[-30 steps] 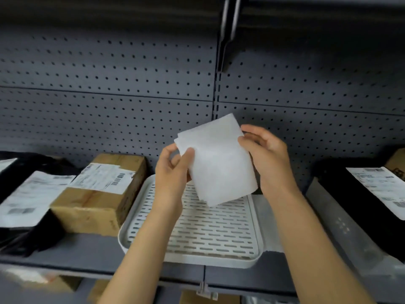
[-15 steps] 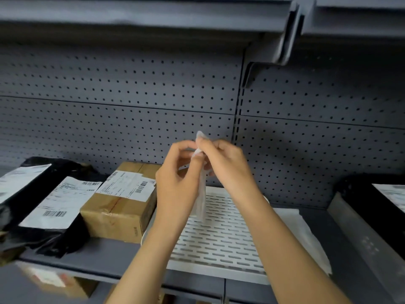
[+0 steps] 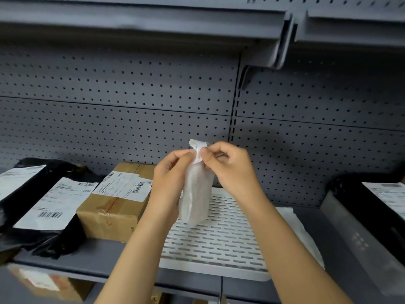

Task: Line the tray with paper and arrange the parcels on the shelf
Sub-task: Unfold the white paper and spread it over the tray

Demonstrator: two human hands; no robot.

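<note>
Grey perforated metal panelling [image 3: 131,88] backs the shelf [image 3: 105,257] in front of you, dotted with small round holes in even rows; the shelf itself is smooth dark steel. Your left hand [image 3: 168,185] and your right hand [image 3: 230,170] meet above the tray [image 3: 221,249], each grip closed to a fingertip pinch on the top corner of the paper [image 3: 197,194]; the sheet is thin, white and slightly translucent, hanging down limp and folded on itself, its lower end just above the tray and, as far as you can see, not touching it. The tray is a pale plastic rectangle with a raised rounded rim and a floor of short slotted openings; it lies flat on the shelf with no liner on its floor; a second white sheet [image 3: 300,229] lies flat just beside its right edge. Left of the tray, close beside it, sits a brown cardboard box [image 3: 116,207], taped, with a white barcode label on top; further left lie glossy black plastic mailer bags [image 3: 43,220] bearing white labels, crinkled and soft; another black parcel [image 3: 372,200] with a label rests at the far right.
</note>
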